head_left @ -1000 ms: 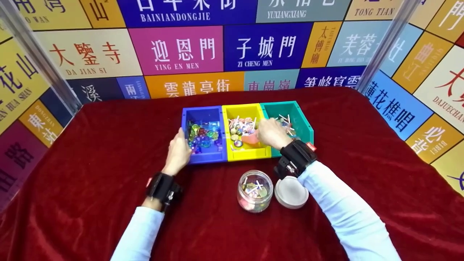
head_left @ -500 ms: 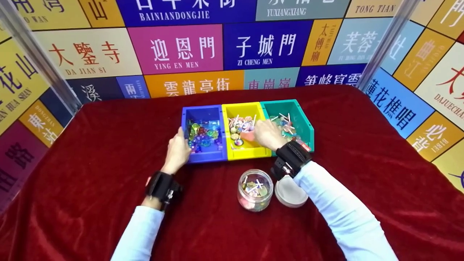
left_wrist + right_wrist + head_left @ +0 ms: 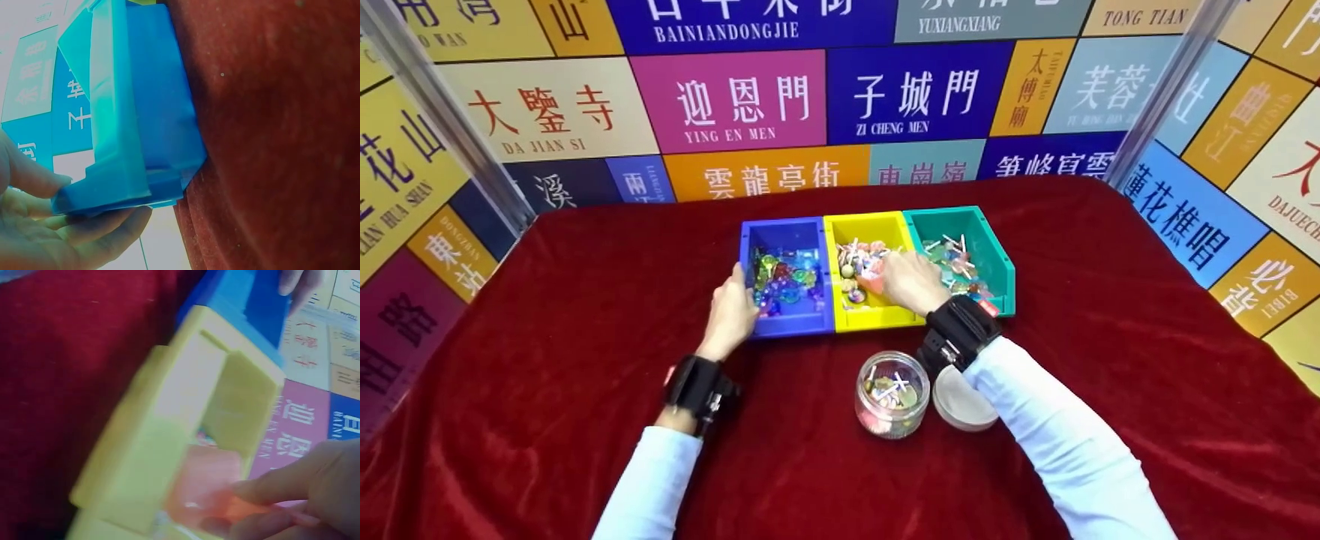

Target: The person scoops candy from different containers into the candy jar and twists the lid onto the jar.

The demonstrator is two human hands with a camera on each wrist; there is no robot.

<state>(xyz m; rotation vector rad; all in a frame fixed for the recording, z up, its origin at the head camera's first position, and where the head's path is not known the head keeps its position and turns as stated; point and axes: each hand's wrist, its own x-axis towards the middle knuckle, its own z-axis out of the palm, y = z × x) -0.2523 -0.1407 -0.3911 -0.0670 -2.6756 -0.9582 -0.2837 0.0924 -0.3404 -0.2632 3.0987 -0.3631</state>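
Observation:
In the head view, my left hand (image 3: pixel 730 315) grips the left wall of a blue bin (image 3: pixel 793 325); the left wrist view shows thumb and fingers on either side of the wall of that blue bin (image 3: pixel 163 84). Beads or gems in several colours lie inside it. My right hand (image 3: pixel 913 281) holds a pinkish-orange scoop (image 3: pixel 871 282) by its handle, down inside the yellow bin (image 3: pixel 877 322) among small lollipops (image 3: pixel 855 253). Up close in the right wrist view, thumb and fingers pinch the handle of the scoop (image 3: pixel 207 478), its bowl within the yellow walls.
A green bin (image 3: pixel 999 262) with more lollipops adjoins the yellow one on the right. Nearer stands an uncapped clear jar (image 3: pixel 892 420) partly filled with candies, its white lid (image 3: pixel 962 401) beside it under the right wrist. Dark red cloth (image 3: pixel 607 300) covers the table.
My right hand has shifted slightly left with the scoop inside the yellow bin, uncovering more of the green bin's lollipops. My left hand keeps its hold on the blue bin.

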